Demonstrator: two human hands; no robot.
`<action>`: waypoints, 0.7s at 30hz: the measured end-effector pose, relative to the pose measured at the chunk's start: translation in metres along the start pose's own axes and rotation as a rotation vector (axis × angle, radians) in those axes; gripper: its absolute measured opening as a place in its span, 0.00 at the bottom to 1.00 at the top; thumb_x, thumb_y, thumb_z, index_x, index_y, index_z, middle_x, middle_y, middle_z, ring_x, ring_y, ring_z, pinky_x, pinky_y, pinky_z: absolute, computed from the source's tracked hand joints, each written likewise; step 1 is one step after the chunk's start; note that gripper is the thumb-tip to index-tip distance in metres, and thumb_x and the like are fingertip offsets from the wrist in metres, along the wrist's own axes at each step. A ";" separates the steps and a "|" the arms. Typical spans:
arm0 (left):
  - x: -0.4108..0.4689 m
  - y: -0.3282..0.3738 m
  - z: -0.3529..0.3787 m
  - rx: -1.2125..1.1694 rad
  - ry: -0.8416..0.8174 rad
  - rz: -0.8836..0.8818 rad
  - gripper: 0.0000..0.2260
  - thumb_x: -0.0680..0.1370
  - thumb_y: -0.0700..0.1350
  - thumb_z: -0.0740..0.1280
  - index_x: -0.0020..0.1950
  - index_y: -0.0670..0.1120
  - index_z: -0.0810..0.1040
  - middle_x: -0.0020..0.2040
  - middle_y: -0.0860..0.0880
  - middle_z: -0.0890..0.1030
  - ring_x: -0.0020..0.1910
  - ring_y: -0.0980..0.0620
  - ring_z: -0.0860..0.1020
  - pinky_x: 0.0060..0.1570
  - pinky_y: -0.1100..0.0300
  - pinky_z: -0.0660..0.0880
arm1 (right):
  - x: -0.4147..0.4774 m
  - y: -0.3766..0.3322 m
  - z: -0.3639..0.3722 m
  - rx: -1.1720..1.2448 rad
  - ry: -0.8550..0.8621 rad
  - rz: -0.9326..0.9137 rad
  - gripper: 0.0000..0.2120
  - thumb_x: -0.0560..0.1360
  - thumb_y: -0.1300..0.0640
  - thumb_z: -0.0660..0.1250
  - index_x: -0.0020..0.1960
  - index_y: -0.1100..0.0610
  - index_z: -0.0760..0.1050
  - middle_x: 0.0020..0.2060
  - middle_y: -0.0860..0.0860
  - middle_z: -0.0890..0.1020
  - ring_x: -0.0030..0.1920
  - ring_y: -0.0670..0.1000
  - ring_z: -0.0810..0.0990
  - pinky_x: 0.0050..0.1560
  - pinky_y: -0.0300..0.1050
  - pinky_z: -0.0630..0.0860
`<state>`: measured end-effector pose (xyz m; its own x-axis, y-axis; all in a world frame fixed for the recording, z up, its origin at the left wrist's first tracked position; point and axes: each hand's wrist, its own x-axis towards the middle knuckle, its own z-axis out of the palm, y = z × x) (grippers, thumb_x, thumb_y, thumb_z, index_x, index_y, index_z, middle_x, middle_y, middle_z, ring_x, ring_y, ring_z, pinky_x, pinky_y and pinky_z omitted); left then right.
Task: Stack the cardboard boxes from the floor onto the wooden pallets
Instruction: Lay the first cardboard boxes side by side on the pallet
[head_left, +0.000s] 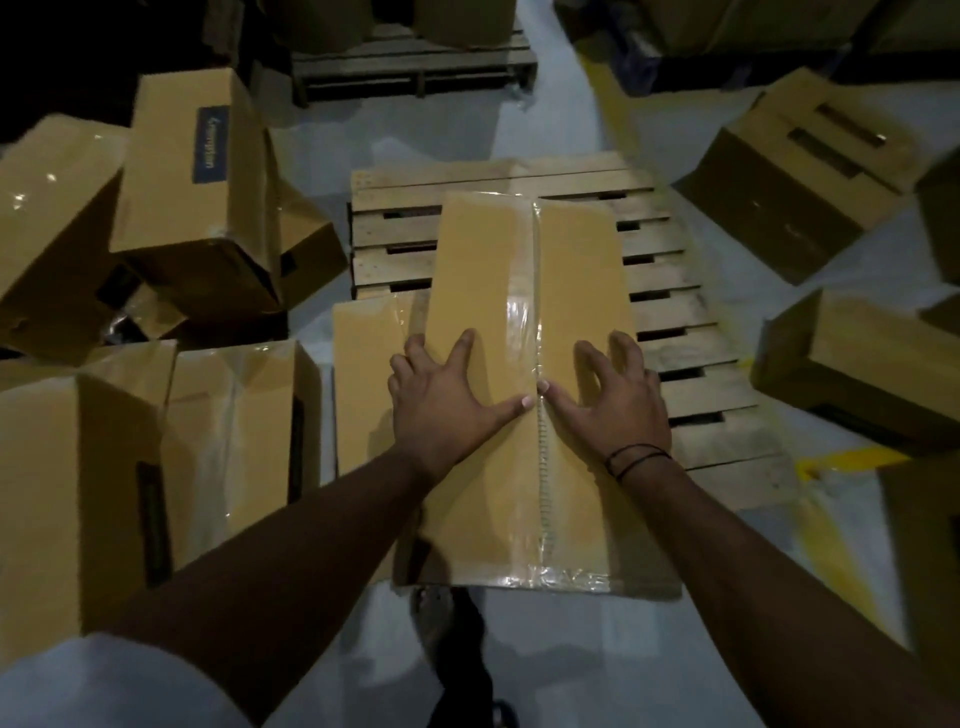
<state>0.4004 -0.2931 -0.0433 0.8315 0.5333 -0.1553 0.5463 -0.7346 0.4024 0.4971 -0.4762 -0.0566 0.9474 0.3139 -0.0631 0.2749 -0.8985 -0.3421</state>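
Left hand (447, 402) and right hand (610, 402) lie flat, fingers spread, on a taped cardboard box (519, 270) over the wooden pallet (680, 312); an uneven push could skew it.

Centre: I see a box (519, 312) lying on the pallet (691, 322), toward its left side.
Hands: the left hand (441, 395) and right hand (613, 400) rest side by side on that box's top, thumbs nearly meeting.
Left: a lower box (363, 389) sits just beside it.
Far left: I count several piled boxes (197, 197) on the floor.
Right: floor boxes (789, 171) lie apart from the pallet.
Behind: a second pallet (415, 67) stands beyond the first.
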 end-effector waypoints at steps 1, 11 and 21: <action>0.011 0.016 0.008 -0.001 -0.002 0.019 0.51 0.65 0.83 0.61 0.82 0.60 0.56 0.78 0.40 0.57 0.73 0.38 0.60 0.70 0.44 0.62 | 0.011 0.014 -0.005 -0.001 0.013 0.009 0.36 0.70 0.25 0.63 0.74 0.39 0.67 0.79 0.48 0.56 0.72 0.61 0.65 0.67 0.57 0.71; 0.074 0.172 0.086 -0.099 -0.084 0.091 0.52 0.64 0.82 0.64 0.82 0.60 0.54 0.79 0.42 0.54 0.76 0.37 0.57 0.73 0.42 0.61 | 0.107 0.169 -0.065 -0.028 0.118 0.039 0.34 0.68 0.25 0.65 0.70 0.39 0.72 0.77 0.48 0.62 0.69 0.61 0.70 0.64 0.58 0.75; 0.097 0.283 0.187 -0.126 -0.147 -0.031 0.51 0.65 0.79 0.67 0.82 0.62 0.53 0.80 0.44 0.52 0.76 0.38 0.56 0.72 0.42 0.64 | 0.184 0.314 -0.065 0.016 0.011 -0.042 0.34 0.69 0.28 0.68 0.71 0.43 0.75 0.77 0.48 0.62 0.70 0.61 0.68 0.68 0.57 0.72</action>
<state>0.6547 -0.5280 -0.1132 0.8253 0.4812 -0.2954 0.5626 -0.6556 0.5036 0.7680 -0.7205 -0.1151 0.9368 0.3479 -0.0376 0.3122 -0.8793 -0.3597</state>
